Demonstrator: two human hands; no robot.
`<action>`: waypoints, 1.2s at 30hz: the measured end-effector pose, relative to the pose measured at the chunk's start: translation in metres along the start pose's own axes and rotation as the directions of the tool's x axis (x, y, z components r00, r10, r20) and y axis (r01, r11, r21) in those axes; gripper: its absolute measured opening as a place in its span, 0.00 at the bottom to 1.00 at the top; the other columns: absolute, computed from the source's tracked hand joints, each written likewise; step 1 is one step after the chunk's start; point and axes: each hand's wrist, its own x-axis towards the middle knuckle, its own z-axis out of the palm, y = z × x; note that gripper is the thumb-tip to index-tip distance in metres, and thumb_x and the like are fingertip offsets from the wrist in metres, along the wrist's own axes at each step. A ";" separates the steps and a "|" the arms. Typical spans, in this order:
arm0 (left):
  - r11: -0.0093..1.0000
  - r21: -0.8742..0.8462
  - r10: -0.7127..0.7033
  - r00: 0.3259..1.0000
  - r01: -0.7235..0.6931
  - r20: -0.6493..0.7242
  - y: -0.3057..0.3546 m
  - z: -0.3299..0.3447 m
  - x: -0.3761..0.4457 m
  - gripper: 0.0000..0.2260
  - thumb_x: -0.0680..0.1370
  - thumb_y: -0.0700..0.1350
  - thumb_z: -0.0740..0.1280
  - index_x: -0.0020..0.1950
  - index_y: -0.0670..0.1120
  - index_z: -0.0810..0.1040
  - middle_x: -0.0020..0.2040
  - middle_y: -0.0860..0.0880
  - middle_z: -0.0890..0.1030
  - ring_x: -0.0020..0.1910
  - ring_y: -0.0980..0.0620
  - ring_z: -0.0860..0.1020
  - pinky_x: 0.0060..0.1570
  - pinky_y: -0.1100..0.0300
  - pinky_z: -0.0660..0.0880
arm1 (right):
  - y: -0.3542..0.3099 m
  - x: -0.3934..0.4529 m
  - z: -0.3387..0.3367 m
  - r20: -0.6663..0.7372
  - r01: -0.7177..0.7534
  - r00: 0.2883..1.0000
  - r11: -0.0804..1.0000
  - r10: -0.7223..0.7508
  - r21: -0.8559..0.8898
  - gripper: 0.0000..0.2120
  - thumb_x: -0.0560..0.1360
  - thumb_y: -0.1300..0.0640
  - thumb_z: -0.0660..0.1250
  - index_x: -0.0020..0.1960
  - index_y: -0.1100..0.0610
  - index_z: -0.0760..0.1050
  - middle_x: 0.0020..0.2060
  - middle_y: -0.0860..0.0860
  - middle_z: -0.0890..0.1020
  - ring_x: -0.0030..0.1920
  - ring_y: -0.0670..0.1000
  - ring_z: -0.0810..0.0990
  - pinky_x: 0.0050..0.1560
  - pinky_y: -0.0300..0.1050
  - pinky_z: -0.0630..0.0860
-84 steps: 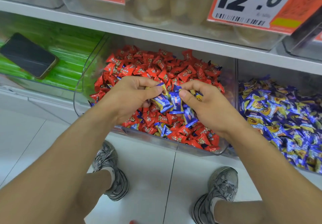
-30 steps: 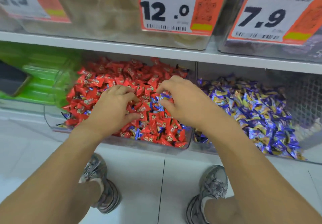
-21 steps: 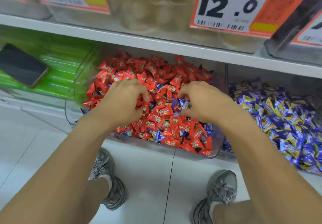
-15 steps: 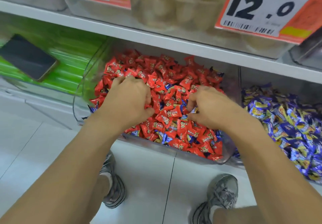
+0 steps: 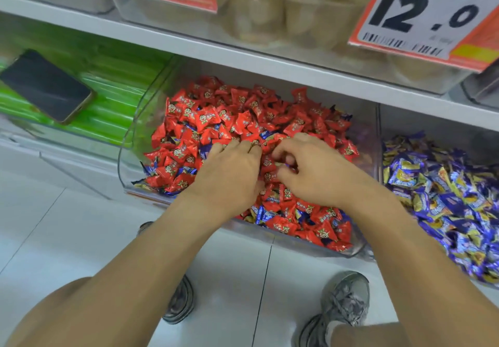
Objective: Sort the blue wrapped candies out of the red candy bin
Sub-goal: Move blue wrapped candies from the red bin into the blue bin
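The clear red candy bin point(image 5: 129, 155) is heaped with red wrapped candies point(image 5: 229, 116). Blue wrapped candies point(image 5: 259, 213) show among them near the front wall and at the left front corner point(image 5: 150, 169). My left hand point(image 5: 232, 176) lies palm down on the pile, fingertips pushed in among the wrappers. My right hand point(image 5: 313, 176) is beside it, almost touching, with fingers and thumb curled in a pinch on a candy in the pile. Which candy it pinches is hidden.
To the right stands a bin of blue and yellow wrapped candies point(image 5: 448, 193). On the left a dark phone point(image 5: 46, 85) lies on a green bin point(image 5: 116, 103). A shelf with a 12.0 price tag point(image 5: 421, 14) hangs above. My shoes point(image 5: 345, 300) stand on white floor tiles.
My hands held several blue candies above the pile earlier; now both are down in the red candies. Over the last half second they drew closer together.
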 end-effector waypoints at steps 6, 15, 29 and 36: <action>0.991 -0.125 -0.031 0.983 0.054 0.180 -0.012 -0.004 0.020 0.24 0.70 0.60 0.72 0.62 0.49 0.76 0.53 0.51 0.79 0.56 0.50 0.74 0.53 0.54 0.59 | 0.003 0.002 0.010 0.061 -0.038 0.997 0.969 0.055 -0.242 0.20 0.74 0.43 0.70 0.62 0.52 0.77 0.49 0.49 0.68 0.55 0.54 0.74 0.56 0.49 0.70; 0.920 -0.370 -0.043 0.971 0.130 0.234 -0.010 -0.013 0.012 0.19 0.71 0.52 0.75 0.60 0.51 0.79 0.48 0.54 0.80 0.51 0.53 0.75 0.57 0.56 0.59 | 0.010 -0.013 -0.009 0.061 -0.033 0.998 0.999 0.033 -0.002 0.13 0.67 0.63 0.74 0.42 0.45 0.80 0.41 0.43 0.80 0.41 0.41 0.76 0.47 0.45 0.76; 0.871 -0.484 -0.021 0.990 0.084 0.136 -0.016 -0.031 0.000 0.07 0.67 0.49 0.78 0.40 0.52 0.81 0.40 0.56 0.82 0.43 0.56 0.79 0.57 0.50 0.73 | 0.009 -0.006 -0.001 0.056 -0.039 0.998 0.995 0.034 0.093 0.09 0.76 0.47 0.70 0.52 0.50 0.80 0.47 0.44 0.83 0.51 0.45 0.80 0.56 0.46 0.77; 0.844 -0.525 -0.042 0.989 0.110 0.140 -0.029 -0.041 -0.005 0.11 0.69 0.39 0.74 0.44 0.54 0.82 0.40 0.59 0.80 0.36 0.66 0.78 0.37 0.69 0.75 | 0.012 -0.009 -0.005 0.120 -0.019 0.993 0.999 0.016 0.026 0.13 0.72 0.53 0.76 0.55 0.48 0.82 0.46 0.42 0.83 0.49 0.41 0.79 0.51 0.38 0.74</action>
